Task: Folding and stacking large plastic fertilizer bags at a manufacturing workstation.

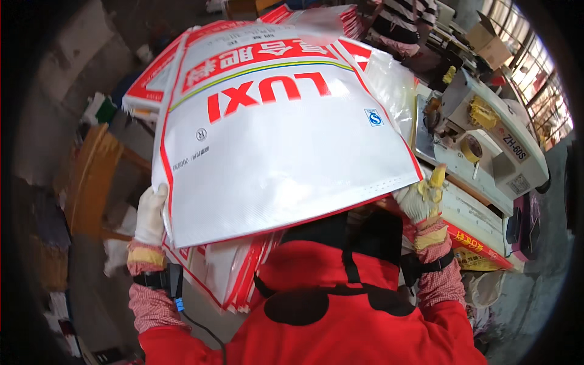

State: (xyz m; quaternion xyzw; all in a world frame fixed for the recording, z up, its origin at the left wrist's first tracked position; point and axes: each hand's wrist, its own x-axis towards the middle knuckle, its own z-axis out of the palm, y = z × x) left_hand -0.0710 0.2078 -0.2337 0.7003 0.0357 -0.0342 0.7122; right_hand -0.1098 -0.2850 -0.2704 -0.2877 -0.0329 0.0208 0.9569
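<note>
A large white woven sack (274, 158) with red edges and red print spreads flat across the middle of the head view. Its near edge is lifted toward me. My left hand (151, 214), in a white glove, grips the sack's near left edge. At the near right corner, my right hand (420, 198) is closed on the sack, with one yellow-tipped finger sticking up. The fingertips of both hands are partly hidden by the sack. More red-and-white sacks (222, 274) lie in a stack beneath it.
A sewing machine (496, 134) stands on a bench at the right, with a roll of tape (470, 148) on it. Another pile of sacks (350, 21) is at the far side, near a person in a striped top (401, 24). A wooden chair (91, 182) stands at left.
</note>
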